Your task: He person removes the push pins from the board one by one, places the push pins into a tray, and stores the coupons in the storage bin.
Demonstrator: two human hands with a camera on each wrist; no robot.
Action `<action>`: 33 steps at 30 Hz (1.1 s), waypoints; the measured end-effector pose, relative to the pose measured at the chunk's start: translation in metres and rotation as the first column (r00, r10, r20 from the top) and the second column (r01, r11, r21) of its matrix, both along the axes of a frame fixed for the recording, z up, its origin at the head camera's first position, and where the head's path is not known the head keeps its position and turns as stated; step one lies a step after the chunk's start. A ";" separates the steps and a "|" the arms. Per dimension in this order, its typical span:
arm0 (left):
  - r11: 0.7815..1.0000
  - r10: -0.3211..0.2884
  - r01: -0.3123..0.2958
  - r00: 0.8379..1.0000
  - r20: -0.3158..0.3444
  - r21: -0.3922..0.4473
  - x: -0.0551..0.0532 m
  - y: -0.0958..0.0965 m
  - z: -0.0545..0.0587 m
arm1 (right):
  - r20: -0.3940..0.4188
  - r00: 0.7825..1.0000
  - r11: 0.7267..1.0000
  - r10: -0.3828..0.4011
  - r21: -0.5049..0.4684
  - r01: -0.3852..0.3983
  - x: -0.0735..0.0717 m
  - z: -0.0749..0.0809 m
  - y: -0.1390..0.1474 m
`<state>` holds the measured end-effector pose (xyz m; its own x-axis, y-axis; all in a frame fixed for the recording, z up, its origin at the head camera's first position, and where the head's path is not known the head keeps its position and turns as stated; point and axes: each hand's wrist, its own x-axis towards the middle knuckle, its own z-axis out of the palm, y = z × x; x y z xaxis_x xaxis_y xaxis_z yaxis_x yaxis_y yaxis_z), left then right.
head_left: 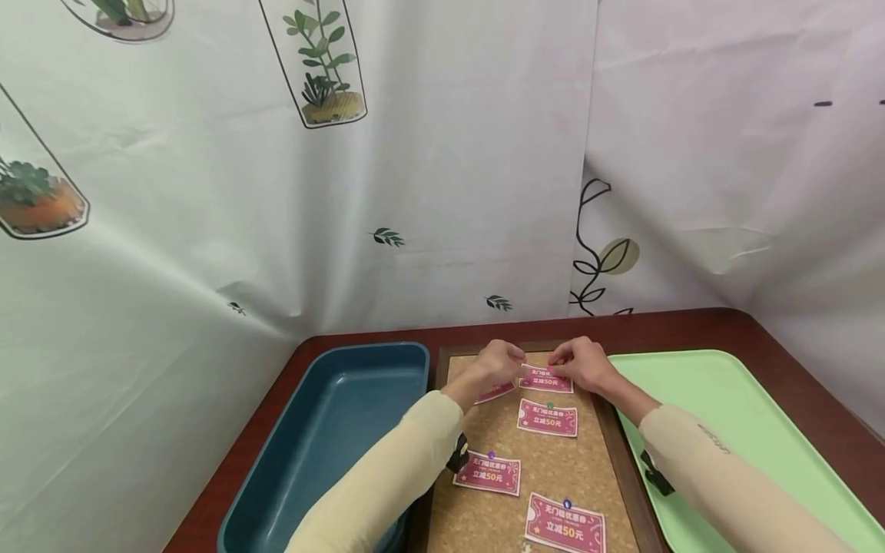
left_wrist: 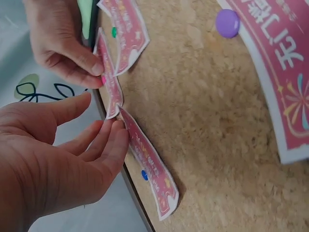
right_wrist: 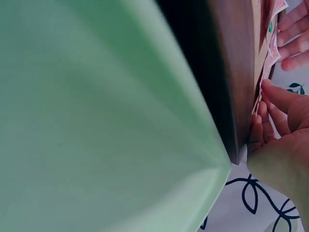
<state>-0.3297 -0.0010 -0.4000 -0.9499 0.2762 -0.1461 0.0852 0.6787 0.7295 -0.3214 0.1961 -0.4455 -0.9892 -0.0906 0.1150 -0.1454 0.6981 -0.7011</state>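
Observation:
Several pink coupons are fixed to a cork board (head_left: 477, 430) with coloured pushpins. At the board's far end, my right hand (head_left: 584, 365) pinches a pink pushpin (left_wrist: 103, 80) at the top-right coupon (head_left: 546, 381). My left hand (head_left: 495, 365) is beside that coupon's left end, its thumb apart and its fingertips at the board's edge. Those fingertips partly cover the neighbouring coupon (left_wrist: 149, 166), which carries a blue pushpin (left_wrist: 144, 175). In the right wrist view my right thumb (right_wrist: 282, 99) lies against the board face, and little of the coupon shows.
Left of the board stands a deep blue tray (head_left: 332, 422). A light green tray (head_left: 698, 384) lies to its right. Nearer coupons include one with a purple pin (head_left: 487, 472) and one at the front (head_left: 565, 526). A printed curtain (head_left: 449, 192) hangs behind the dark red table (head_left: 691, 322).

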 end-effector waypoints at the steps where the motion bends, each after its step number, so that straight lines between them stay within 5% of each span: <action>1: 1.000 0.008 -0.008 1.000 -0.007 -0.014 -0.001 0.001 -0.002 | 0.000 1.000 1.000 0.001 0.005 -0.001 -0.001 0.000 -0.001; 21: 0.982 0.038 -0.080 0.972 -0.232 -0.173 0.000 0.012 -0.017 | 0.089 0.994 0.998 0.059 0.025 -0.061 -0.006 0.009 -0.008; 33: 0.986 0.063 -0.091 0.980 -0.189 -0.141 0.000 0.012 -0.017 | 0.067 0.996 0.998 0.051 0.017 -0.052 -0.006 0.009 -0.005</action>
<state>-0.3297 0.0108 -0.4170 -0.9819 0.1894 -0.0011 0.1513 0.7877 0.5972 -0.3273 0.1910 -0.4362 -0.9886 -0.1432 0.0464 -0.1348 0.7043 -0.6970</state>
